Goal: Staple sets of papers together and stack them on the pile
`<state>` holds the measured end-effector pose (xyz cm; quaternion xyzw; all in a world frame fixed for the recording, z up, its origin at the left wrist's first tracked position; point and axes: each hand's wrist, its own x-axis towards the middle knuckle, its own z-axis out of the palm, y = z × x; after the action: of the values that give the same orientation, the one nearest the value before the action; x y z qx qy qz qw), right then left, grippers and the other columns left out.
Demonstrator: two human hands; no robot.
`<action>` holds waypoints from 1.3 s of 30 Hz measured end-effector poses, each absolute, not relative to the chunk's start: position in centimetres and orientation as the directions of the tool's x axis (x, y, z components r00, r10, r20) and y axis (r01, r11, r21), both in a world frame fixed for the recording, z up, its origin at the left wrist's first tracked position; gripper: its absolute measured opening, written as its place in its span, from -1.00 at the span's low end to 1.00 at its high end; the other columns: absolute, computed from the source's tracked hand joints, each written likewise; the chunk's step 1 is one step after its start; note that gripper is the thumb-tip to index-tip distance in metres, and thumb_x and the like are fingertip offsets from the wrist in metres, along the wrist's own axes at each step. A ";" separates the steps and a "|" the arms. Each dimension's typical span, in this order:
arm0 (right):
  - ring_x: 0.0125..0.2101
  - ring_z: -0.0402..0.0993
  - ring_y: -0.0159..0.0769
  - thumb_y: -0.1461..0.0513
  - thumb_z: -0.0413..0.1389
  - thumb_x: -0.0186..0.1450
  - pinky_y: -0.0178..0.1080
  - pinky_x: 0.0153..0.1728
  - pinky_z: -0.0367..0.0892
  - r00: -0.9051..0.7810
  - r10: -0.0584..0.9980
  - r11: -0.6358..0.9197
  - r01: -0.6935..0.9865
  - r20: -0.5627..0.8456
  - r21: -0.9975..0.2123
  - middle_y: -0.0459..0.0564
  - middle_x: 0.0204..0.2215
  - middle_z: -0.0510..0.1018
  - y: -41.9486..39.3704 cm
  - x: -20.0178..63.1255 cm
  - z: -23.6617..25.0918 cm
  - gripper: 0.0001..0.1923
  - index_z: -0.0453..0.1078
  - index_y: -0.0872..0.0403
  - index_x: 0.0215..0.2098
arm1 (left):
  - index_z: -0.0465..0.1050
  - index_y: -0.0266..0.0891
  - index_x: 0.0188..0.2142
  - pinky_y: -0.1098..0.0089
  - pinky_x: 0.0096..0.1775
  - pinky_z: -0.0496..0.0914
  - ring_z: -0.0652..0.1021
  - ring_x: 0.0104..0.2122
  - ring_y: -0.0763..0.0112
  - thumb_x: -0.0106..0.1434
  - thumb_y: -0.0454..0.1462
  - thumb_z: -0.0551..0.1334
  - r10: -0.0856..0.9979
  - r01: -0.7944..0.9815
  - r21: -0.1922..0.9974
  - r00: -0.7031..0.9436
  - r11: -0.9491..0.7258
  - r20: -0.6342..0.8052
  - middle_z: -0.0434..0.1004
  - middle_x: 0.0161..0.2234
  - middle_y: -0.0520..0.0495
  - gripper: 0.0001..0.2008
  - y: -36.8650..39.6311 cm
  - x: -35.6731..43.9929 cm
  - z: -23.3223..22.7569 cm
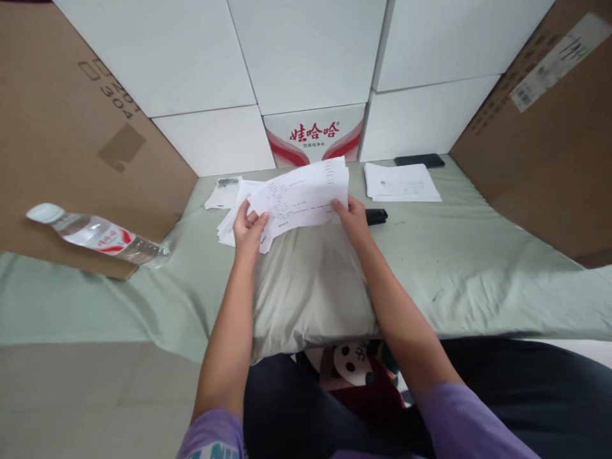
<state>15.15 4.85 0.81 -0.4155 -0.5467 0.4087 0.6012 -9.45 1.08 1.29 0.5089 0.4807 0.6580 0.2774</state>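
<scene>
Several printed paper sheets (306,197) are spread between my two hands, held a little above the cloth. My left hand (249,231) pinches their left edge, thumb on top. At the right edge, my right hand (351,217) grips the sheets the same way. Beneath and to the left of them lies a loose stack of papers (229,231), partly covered by the held sheets. Just right of my right hand sits a black stapler (377,217), its left part hidden behind the hand. Farther right rests a neater stack of printed sheets (402,183).
A green cloth (478,268) covers the surface. A water bottle (105,236) is at the left by a cardboard box (62,140). White boxes (315,57) line the back, another cardboard box (549,140) the right. A black phone (421,160) and a small packet (224,192) lie toward the back.
</scene>
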 end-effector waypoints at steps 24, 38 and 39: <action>-0.39 0.45 -0.20 -0.02 0.17 0.23 -0.11 -0.24 0.45 0.126 0.921 0.358 0.095 0.368 -0.929 -0.04 -0.50 0.47 3.2 15.7 1.3 -0.69 0.42 0.04 -0.44 | 0.59 -0.28 -0.12 0.21 0.03 0.46 0.61 -0.05 0.17 0.09 0.05 0.39 0.905 -0.031 0.937 -0.270 -0.349 0.328 0.66 -0.11 -0.22 -0.48 3.1 -7.7 -2.9; -0.36 0.49 -0.18 0.08 0.17 0.20 -0.12 -0.24 0.43 0.138 0.916 0.346 0.209 0.378 -0.915 -0.03 -0.46 0.54 3.5 16.0 0.4 -0.78 0.47 0.08 -0.37 | 0.60 -0.31 -0.16 0.06 0.14 0.40 0.60 -0.02 0.10 0.10 -0.01 0.39 0.944 0.092 0.954 -0.141 -0.286 0.297 0.65 -0.09 -0.24 -0.55 3.1 -7.4 -3.8; -0.35 0.49 -0.19 0.09 0.16 0.21 -0.12 -0.24 0.44 0.148 0.910 0.355 0.202 0.387 -0.913 -0.03 -0.45 0.54 3.5 16.0 0.6 -0.78 0.47 0.07 -0.36 | 0.60 -0.30 -0.15 0.07 0.15 0.39 0.59 0.00 0.11 0.11 -0.01 0.38 0.933 0.103 0.947 -0.170 -0.304 0.318 0.65 -0.09 -0.23 -0.56 3.2 -7.5 -3.8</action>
<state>16.04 3.47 0.59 -0.4806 -0.5786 0.3024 0.5855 -7.50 3.23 -3.85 0.5428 0.4771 0.5976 0.3472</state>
